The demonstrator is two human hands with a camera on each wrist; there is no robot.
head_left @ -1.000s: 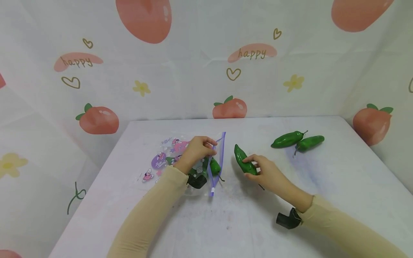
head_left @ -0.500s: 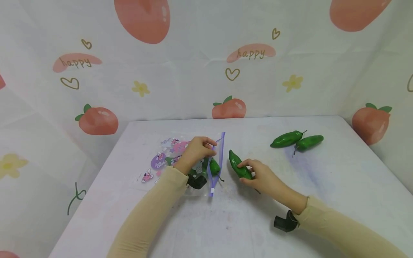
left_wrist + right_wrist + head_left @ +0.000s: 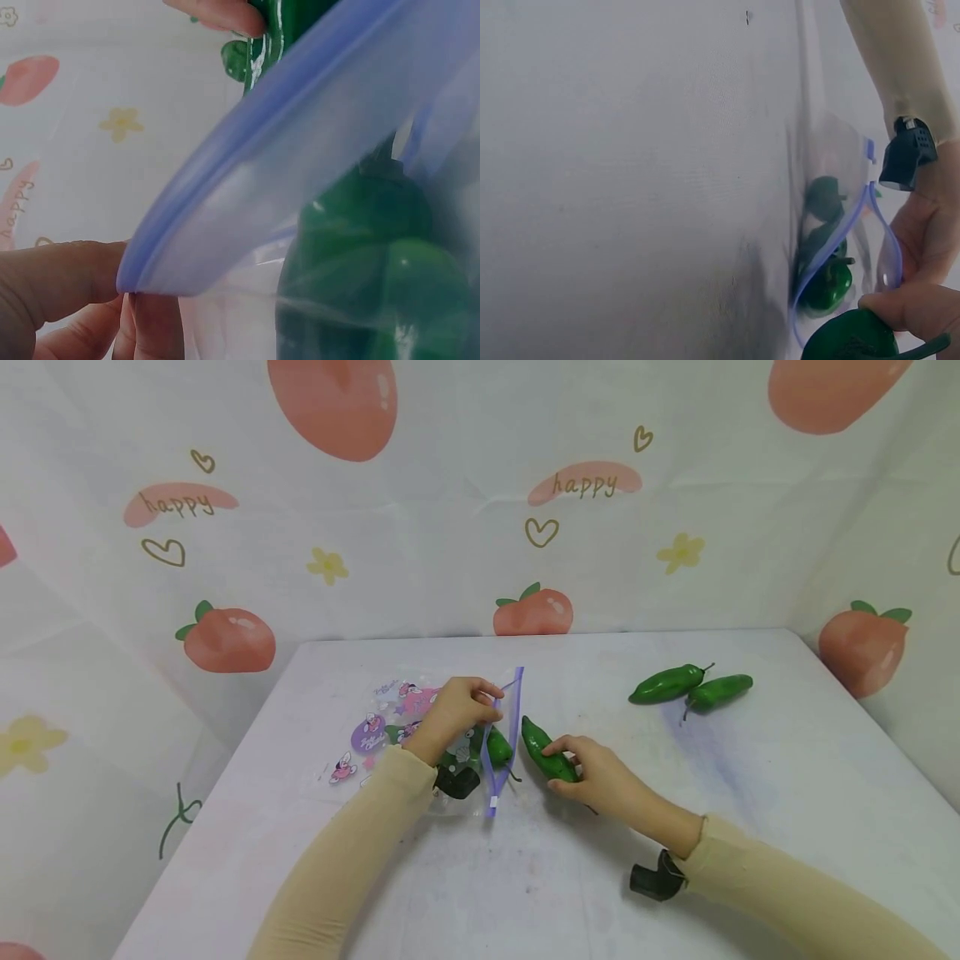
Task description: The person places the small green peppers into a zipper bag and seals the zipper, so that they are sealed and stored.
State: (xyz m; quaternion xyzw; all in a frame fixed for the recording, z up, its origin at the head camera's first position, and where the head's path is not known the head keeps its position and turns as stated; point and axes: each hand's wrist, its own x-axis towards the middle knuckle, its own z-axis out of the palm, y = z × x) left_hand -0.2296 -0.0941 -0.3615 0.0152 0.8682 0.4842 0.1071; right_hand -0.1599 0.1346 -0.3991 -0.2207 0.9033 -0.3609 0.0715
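Observation:
My left hand (image 3: 462, 706) pinches the upper edge of a clear zip bag (image 3: 375, 760) printed with pink and purple cartoons. In the left wrist view the purple zip strip (image 3: 187, 184) runs from the thumb and fingers across a gaping mouth. Several green peppers (image 3: 829, 285) lie inside the bag, one with its stem toward the opening. My right hand (image 3: 603, 781) grips another green pepper (image 3: 546, 756) by its stem half, thumb on the near side. Its pointed tip faces the bag's mouth, right beside the zip edge.
Two more green peppers (image 3: 667, 683) lie at the back right of the white table (image 3: 465, 893), touching or nearly so. A fruit-printed cloth (image 3: 435, 527) hangs behind the table. Each wrist carries a black camera mount (image 3: 656, 878).
My right hand has moved left and slightly nearer with the pepper, bringing its tip close to the bag's mouth. The left hand and the bag have stayed in place.

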